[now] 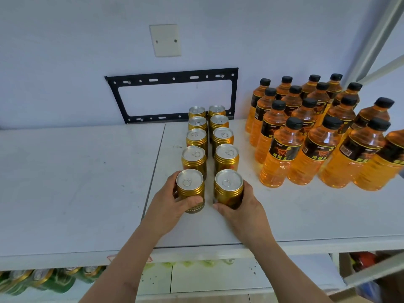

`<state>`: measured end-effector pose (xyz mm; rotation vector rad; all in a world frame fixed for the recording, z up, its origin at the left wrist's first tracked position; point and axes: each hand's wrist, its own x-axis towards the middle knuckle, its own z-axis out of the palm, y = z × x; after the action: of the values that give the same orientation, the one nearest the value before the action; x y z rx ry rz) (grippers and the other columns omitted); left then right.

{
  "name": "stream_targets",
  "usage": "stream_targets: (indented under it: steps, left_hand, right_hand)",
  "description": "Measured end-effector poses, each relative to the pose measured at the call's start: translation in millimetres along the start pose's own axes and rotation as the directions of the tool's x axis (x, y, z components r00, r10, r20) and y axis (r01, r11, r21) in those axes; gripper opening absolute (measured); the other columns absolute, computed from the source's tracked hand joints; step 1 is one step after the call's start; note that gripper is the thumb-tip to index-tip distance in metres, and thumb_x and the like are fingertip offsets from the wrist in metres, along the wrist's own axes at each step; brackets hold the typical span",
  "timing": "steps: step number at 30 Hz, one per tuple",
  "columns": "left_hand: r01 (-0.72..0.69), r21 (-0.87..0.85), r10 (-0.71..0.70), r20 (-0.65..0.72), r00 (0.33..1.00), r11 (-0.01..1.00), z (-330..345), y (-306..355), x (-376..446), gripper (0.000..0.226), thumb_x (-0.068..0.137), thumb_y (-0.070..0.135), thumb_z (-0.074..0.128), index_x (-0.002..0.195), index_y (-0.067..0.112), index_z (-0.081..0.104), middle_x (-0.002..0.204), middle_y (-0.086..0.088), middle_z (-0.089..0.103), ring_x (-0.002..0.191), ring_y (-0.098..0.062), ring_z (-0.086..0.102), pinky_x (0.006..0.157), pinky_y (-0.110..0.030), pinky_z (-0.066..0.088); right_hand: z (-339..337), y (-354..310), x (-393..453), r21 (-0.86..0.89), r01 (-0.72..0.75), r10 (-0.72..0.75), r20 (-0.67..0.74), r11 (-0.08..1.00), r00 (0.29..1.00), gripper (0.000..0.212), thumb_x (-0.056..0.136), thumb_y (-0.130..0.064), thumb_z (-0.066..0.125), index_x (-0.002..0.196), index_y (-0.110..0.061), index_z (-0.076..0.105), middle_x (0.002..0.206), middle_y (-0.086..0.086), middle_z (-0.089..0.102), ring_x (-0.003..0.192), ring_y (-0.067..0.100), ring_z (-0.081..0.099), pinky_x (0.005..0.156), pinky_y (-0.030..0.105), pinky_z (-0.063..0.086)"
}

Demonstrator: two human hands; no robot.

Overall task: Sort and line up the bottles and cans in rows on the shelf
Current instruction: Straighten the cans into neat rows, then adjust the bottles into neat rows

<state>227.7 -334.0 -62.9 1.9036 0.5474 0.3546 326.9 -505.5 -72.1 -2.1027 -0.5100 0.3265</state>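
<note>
nearly done: left hand [172, 202] grasps front gold metal can [190, 189], right hand [242, 204] grasps its twin [228, 188], near white shelf [76, 182] front edge; orange plastic bottles [317, 132] already rowed at right.

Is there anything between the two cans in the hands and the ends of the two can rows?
Nothing visible. The left hand holds the left front can just in front of the left row, and the right hand holds the right front can before the right row. Only bare shelf shows between.
</note>
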Motion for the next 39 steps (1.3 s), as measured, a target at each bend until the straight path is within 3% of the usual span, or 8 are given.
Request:
stream_targets:
  steps: [6, 11, 18, 24, 28, 31, 35, 39]
  left_hand:
    - [-0.014, 0.015, 0.013, 0.039, 0.999, 1.0, -4.2, -5.0, 2.9, 0.07, 0.08, 0.03, 0.078, 0.137, 0.035, 0.04, 0.128, 0.014, 0.057, 0.118, -0.011, 0.055, 0.086, -0.011, 0.042]
    - [-0.031, 0.048, 0.029, 0.039, 0.999, 0.998, -5.2, -0.3, 0.9, 0.069, 0.081, 0.029, 0.077, 0.139, 0.031, 0.039, 0.124, 0.016, 0.056, 0.11, -0.006, 0.054, 0.072, 0.0, 0.043]
    - [-0.007, -0.005, 0.007, 0.071, 0.997, 1.0, -5.4, 0.2, 0.4, 0.076, 0.078, 0.033, 0.079, 0.141, 0.033, 0.035, 0.13, 0.012, 0.054, 0.12, -0.012, 0.053, 0.092, -0.023, 0.044]
    - [-0.102, 0.211, 0.108, -0.015, 0.994, 0.972, -14.1, 29.7, -9.2, 0.073, 0.085, 0.042, 0.07, 0.144, 0.027, 0.03, 0.127, 0.018, 0.038, 0.116, -0.003, 0.039, 0.092, -0.026, 0.037]
    - [-0.316, 0.741, 0.428, 0.043, 0.903, 0.592, -18.7, 51.8, -9.5, 0.056, 0.094, 0.05, 0.052, 0.143, 0.024, 0.042, 0.147, 0.004, 0.044, 0.133, -0.017, 0.042, 0.106, -0.037, 0.038]
    - [-0.473, 0.817, 0.575, 0.223, 0.787, 0.331, -12.7, 80.8, -2.8, 0.045, 0.098, 0.045, 0.047, 0.136, 0.022, 0.054, 0.137, 0.001, 0.055, 0.125, -0.018, 0.049, 0.104, -0.036, 0.039]
    - [-0.515, 0.836, 0.592, 0.322, 0.739, 0.188, 6.1, 120.5, 15.5, 0.045, 0.1, 0.046, 0.042, 0.137, 0.023, 0.053, 0.139, 0.003, 0.053, 0.127, -0.018, 0.047, 0.104, -0.036, 0.038]
    - [-0.503, 0.854, 0.575, 0.347, 0.741, 0.133, 31.2, 154.9, 33.2, 0.044, 0.101, 0.045, 0.038, 0.138, 0.024, 0.051, 0.143, 0.002, 0.049, 0.131, -0.019, 0.043, 0.106, -0.039, 0.036]
  right_hand:
    - [4.9, -2.7, 0.5, -0.027, -0.005, 0.004, -0.029, 1.0, 1.0, 0.085, 0.077, -0.043, 0.081, 0.144, -0.026, 0.033, 0.136, -0.005, 0.055, 0.123, 0.018, 0.053, 0.097, 0.026, 0.041]
    - [4.0, -6.4, -2.4, -0.036, -0.014, 0.012, -0.044, 0.999, 0.999, 0.086, 0.077, -0.042, 0.081, 0.146, -0.024, 0.032, 0.139, -0.004, 0.053, 0.125, 0.018, 0.051, 0.095, 0.022, 0.037]
    - [1.8, -10.8, -5.4, -0.087, -0.043, 0.041, -0.026, 0.995, 0.999, 0.085, 0.077, -0.044, 0.081, 0.144, -0.022, 0.034, 0.141, -0.002, 0.053, 0.126, 0.02, 0.05, 0.094, 0.022, 0.035]
    - [-22.0, -15.9, -8.5, -0.466, -0.058, 0.106, 0.079, 0.883, 0.991, 0.085, 0.076, -0.061, 0.073, 0.142, -0.018, 0.04, 0.143, 0.004, 0.049, 0.126, 0.023, 0.05, 0.099, 0.032, 0.041]
    - [-54.8, -31.8, -20.6, -0.776, 0.11, 0.009, 0.148, 0.621, 0.989, 0.061, 0.092, -0.056, 0.055, 0.14, -0.019, 0.045, 0.137, 0.003, 0.053, 0.122, 0.024, 0.053, 0.095, 0.037, 0.048]
    - [-85.3, -56.3, -25.9, -0.854, 0.307, -0.237, 0.223, 0.42, 0.946, 0.046, 0.098, -0.049, 0.046, 0.133, -0.02, 0.052, 0.125, 0.0, 0.058, 0.111, 0.024, 0.057, 0.086, 0.038, 0.053]
    - [-133.0, -83.0, -16.0, -0.869, 0.426, -0.436, 0.29, 0.253, 0.852, 0.039, 0.103, -0.043, 0.039, 0.129, -0.02, 0.055, 0.118, -0.001, 0.059, 0.105, 0.022, 0.056, 0.081, 0.033, 0.05]
    - [-174.5, -87.5, 6.1, -0.873, 0.436, -0.53, 0.27, 0.217, 0.804, 0.037, 0.103, -0.041, 0.037, 0.128, -0.023, 0.058, 0.114, -0.003, 0.06, 0.101, 0.018, 0.057, 0.077, 0.03, 0.046]
